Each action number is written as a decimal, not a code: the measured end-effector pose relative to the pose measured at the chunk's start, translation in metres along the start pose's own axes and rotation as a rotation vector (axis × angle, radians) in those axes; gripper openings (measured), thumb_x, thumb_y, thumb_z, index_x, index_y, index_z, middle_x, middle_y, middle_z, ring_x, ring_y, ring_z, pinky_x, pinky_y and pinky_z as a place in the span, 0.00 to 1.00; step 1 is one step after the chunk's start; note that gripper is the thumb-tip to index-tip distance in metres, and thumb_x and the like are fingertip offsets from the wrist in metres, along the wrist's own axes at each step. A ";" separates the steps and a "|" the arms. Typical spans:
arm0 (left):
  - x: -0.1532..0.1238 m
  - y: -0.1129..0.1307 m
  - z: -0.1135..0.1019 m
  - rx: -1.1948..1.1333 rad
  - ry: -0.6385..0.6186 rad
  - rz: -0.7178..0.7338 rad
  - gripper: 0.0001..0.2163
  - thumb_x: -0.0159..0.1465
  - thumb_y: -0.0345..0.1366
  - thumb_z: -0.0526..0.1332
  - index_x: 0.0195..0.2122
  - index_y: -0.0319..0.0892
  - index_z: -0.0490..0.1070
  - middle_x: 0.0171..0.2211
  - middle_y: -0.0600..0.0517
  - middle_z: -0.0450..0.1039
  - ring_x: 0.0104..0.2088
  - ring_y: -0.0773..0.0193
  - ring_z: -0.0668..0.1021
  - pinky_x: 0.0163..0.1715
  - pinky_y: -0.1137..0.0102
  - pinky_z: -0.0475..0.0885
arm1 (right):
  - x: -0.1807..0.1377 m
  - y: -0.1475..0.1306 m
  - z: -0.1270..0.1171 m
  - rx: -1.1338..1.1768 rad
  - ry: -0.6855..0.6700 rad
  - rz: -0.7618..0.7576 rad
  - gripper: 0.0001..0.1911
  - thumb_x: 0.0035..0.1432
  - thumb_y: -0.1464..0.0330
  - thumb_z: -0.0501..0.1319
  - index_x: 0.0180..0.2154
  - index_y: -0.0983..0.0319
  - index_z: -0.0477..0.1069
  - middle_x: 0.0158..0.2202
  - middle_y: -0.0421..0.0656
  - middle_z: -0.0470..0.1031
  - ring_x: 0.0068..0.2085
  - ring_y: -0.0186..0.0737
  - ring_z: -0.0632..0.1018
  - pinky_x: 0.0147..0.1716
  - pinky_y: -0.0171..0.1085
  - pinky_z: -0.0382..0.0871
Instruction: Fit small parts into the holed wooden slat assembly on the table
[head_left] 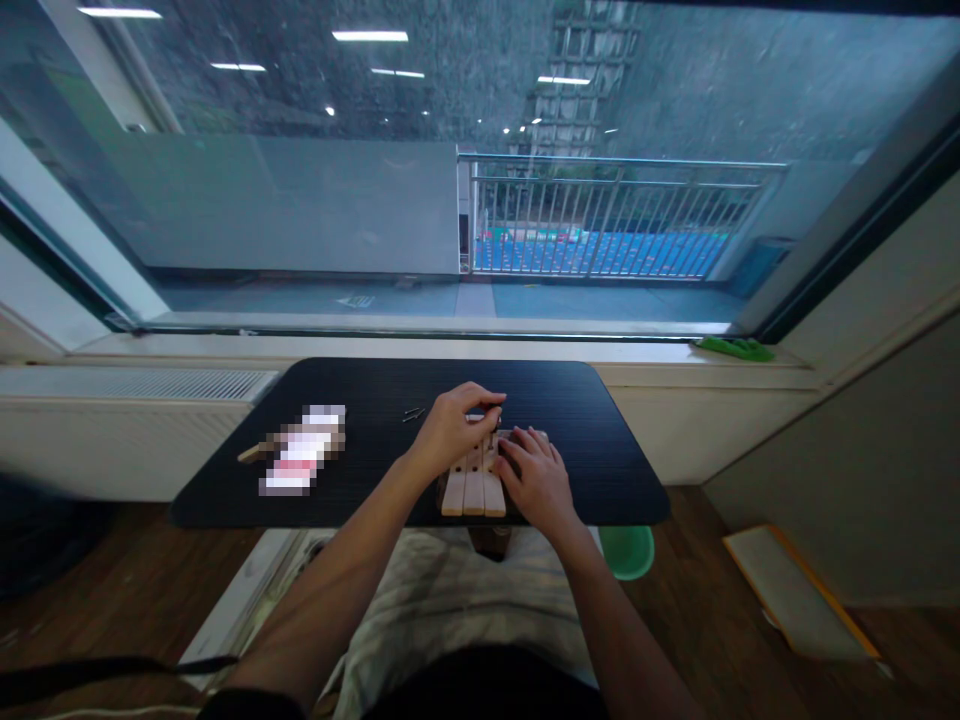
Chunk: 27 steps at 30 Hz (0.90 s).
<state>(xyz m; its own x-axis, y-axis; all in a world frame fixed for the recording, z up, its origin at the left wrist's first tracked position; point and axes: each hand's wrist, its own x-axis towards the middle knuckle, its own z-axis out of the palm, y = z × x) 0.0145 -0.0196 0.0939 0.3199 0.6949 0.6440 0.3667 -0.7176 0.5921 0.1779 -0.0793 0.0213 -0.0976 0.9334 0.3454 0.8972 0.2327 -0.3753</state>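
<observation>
Three pale wooden slats (pixel 473 492) with dark holes lie side by side at the table's near edge, forming one slatted wooden piece. Over its far end, my left hand (pixel 456 425) is closed in a pinch. A thin dark bit shows under the fingertips, too small to name. My right hand (pixel 541 478) holds the piece from the right, its thumb against the right slat and its fingers bent over that side. The hand hides much of that side. A few thin metal pins (pixel 412 413), screws or nails, lie left of the piece.
The black table (pixel 600 490) stands against the windowsill. On its left lie a blurred-out sheet or screen (pixel 304 450) and a wooden handle (pixel 253 454). A green basin (pixel 628 553) is below the right edge. A green cloth (pixel 733 349) rests on the sill.
</observation>
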 end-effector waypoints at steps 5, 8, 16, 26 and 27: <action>0.000 0.002 -0.001 -0.019 -0.008 -0.011 0.09 0.62 0.29 0.62 0.41 0.40 0.80 0.37 0.48 0.81 0.37 0.63 0.82 0.38 0.70 0.80 | 0.000 0.000 0.000 -0.002 -0.011 0.007 0.19 0.69 0.61 0.55 0.55 0.56 0.75 0.63 0.48 0.71 0.66 0.56 0.66 0.62 0.55 0.59; -0.001 0.003 -0.001 -0.034 -0.010 -0.023 0.09 0.62 0.28 0.62 0.41 0.39 0.80 0.37 0.47 0.81 0.37 0.62 0.82 0.36 0.70 0.80 | 0.000 0.000 0.000 -0.001 -0.004 -0.001 0.18 0.69 0.61 0.55 0.54 0.56 0.76 0.62 0.48 0.71 0.65 0.56 0.66 0.62 0.55 0.59; -0.001 0.000 0.001 -0.019 -0.003 -0.017 0.09 0.61 0.27 0.62 0.40 0.40 0.80 0.36 0.49 0.81 0.38 0.63 0.82 0.39 0.70 0.80 | 0.000 0.002 0.002 -0.002 0.007 -0.009 0.18 0.68 0.61 0.55 0.54 0.55 0.76 0.62 0.47 0.71 0.65 0.55 0.67 0.62 0.55 0.59; -0.002 0.001 0.001 -0.052 -0.012 -0.055 0.09 0.61 0.28 0.61 0.40 0.40 0.80 0.38 0.48 0.82 0.39 0.62 0.83 0.38 0.69 0.81 | 0.001 -0.001 -0.002 0.000 -0.006 0.005 0.17 0.68 0.61 0.56 0.54 0.55 0.76 0.62 0.48 0.72 0.65 0.56 0.67 0.62 0.55 0.60; -0.002 0.001 0.001 -0.053 -0.011 -0.057 0.09 0.61 0.28 0.61 0.40 0.40 0.80 0.38 0.48 0.82 0.39 0.62 0.83 0.38 0.69 0.81 | 0.001 -0.002 -0.002 -0.003 -0.012 0.006 0.17 0.68 0.61 0.56 0.54 0.55 0.76 0.62 0.48 0.71 0.65 0.56 0.67 0.61 0.55 0.60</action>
<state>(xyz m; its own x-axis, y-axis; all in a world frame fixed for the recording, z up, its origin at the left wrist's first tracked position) 0.0150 -0.0221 0.0929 0.3097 0.7347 0.6035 0.3375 -0.6784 0.6526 0.1773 -0.0792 0.0240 -0.0970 0.9379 0.3331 0.8991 0.2261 -0.3747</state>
